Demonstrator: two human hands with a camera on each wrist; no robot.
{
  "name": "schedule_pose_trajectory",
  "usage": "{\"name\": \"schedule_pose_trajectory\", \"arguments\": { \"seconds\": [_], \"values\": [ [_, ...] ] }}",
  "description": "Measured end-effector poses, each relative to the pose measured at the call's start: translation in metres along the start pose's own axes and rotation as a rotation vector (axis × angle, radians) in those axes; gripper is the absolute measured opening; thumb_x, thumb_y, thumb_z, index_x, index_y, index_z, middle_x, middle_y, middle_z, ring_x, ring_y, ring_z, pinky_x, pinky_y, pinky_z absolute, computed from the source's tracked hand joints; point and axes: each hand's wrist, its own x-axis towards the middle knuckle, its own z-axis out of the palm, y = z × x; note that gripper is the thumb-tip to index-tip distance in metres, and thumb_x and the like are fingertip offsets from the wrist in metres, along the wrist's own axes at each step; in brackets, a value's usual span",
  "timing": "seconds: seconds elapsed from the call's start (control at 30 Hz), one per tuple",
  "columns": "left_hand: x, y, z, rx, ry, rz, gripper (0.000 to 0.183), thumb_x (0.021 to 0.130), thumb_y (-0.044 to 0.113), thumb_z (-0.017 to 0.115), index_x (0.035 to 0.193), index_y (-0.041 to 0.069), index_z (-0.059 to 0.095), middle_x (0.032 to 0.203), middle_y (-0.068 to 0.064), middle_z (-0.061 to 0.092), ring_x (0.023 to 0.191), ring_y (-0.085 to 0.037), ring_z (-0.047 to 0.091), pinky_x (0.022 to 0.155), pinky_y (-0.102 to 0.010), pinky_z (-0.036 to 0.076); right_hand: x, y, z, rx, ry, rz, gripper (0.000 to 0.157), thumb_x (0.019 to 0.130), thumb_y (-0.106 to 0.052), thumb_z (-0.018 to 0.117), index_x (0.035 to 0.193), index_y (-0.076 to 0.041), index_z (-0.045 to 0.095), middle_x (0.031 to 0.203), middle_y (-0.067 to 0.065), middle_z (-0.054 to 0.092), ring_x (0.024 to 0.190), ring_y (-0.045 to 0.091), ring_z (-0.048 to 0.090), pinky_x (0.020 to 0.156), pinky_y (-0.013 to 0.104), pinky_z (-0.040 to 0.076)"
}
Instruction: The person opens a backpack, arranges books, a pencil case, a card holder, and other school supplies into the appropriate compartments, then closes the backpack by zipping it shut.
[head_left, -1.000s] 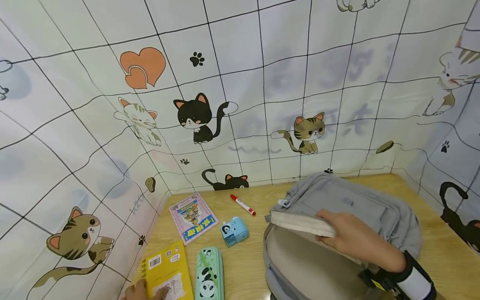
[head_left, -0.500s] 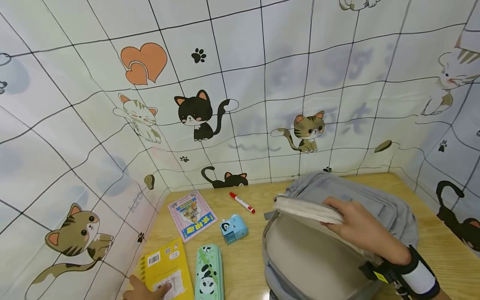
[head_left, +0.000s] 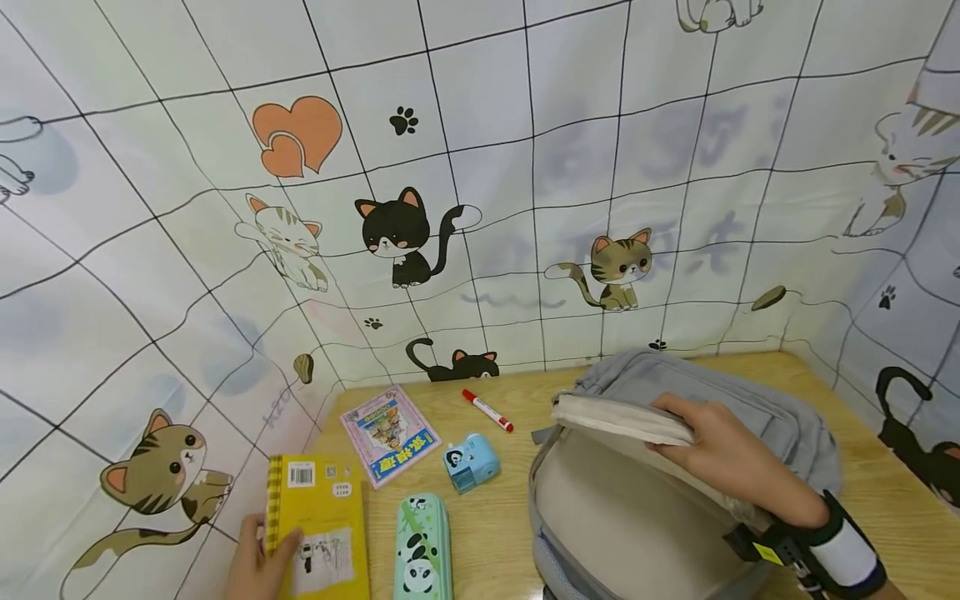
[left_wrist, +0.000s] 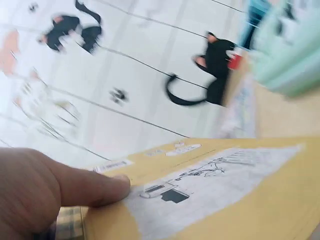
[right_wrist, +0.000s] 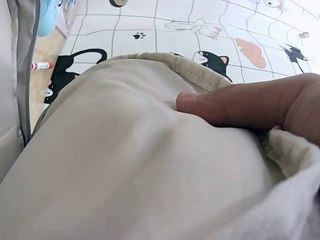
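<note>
The left hand (head_left: 258, 560) is pinching a yellow notebook (head_left: 322, 504) at the table (head_left: 487, 542)'s left (lengthwise, barcode (head_left: 301, 474) end pointing toward the wall (head_left: 495, 108)); a pencil case (head_left: 422, 550) is lying between it and the backpack (head_left: 622, 508), whose flap (head_left: 618, 422) the right hand (head_left: 723, 454) is gripping.

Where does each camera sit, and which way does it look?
Head: worn on the head, facing forward and down at the yellow notebook, grey backpack and cat-print wall; left hand and right hand show.
Left wrist: on that wrist, looking across the notebook toward the wall; part of the left hand shows.
Right wrist: on that wrist, looking over the backpack's pale lining; part of the right hand shows.
Shared: head and left wrist both see the notebook.
</note>
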Motion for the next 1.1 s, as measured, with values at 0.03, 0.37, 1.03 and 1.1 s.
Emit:
{"name": "schedule_pose_trajectory", "arguments": {
  "seconds": [0.03, 0.37, 1.03, 1.1],
  "values": [
    [-0.006, 0.017, -0.002, -0.001, 0.023, 0.039, 0.053, 0.108, 0.019, 0.060, 0.141, -0.001, 0.024, 0.102, -0.020, 0.074, 0.075, -0.021, 0.074, 0.064, -0.034, 0.060, -0.001, 0.000, -0.001, -0.002, 0.006, -0.001, 0.030, 0.091, -0.011, 0.084, 0.118, -0.012, 0.070, 0.102, -0.001, 0.077, 0.084, -0.001, 0.065, 0.068, 0.024, 0.050],
    [-0.056, 0.149, 0.085, -0.492, -0.534, 0.275, 0.053, 0.108, 0.025, 0.065, 0.152, 0.031, 0.037, 0.117, -0.012, 0.078, 0.090, -0.031, 0.081, 0.073, -0.049, 0.065, 0.000, 0.003, -0.008, 0.022, 0.051, 0.016, 0.019, 0.094, -0.014, 0.082, 0.109, -0.017, 0.070, 0.096, -0.004, 0.071, 0.079, 0.003, 0.054, 0.067, 0.025, 0.042],
    [0.001, 0.172, 0.319, -0.216, -1.147, 0.174, 0.067, 0.105, 0.026, 0.066, 0.163, 0.008, 0.038, 0.130, -0.011, 0.072, 0.097, -0.014, 0.071, 0.096, -0.038, 0.060, -0.007, -0.004, -0.012, 0.185, -0.032, 0.046, 0.023, 0.099, -0.017, 0.076, 0.120, -0.013, 0.068, 0.113, 0.004, 0.073, 0.091, 0.006, 0.062, 0.075, 0.026, 0.051],
    [0.006, 0.177, 0.326, -0.214, -1.098, 0.181, 0.070, 0.104, 0.027, 0.067, 0.164, 0.008, 0.036, 0.128, -0.008, 0.071, 0.097, -0.015, 0.069, 0.094, -0.037, 0.059, -0.007, -0.005, -0.011, 0.186, -0.030, 0.038, 0.023, 0.098, -0.017, 0.078, 0.119, -0.013, 0.068, 0.112, 0.004, 0.074, 0.090, 0.006, 0.062, 0.074, 0.026, 0.051]
  ]
}}
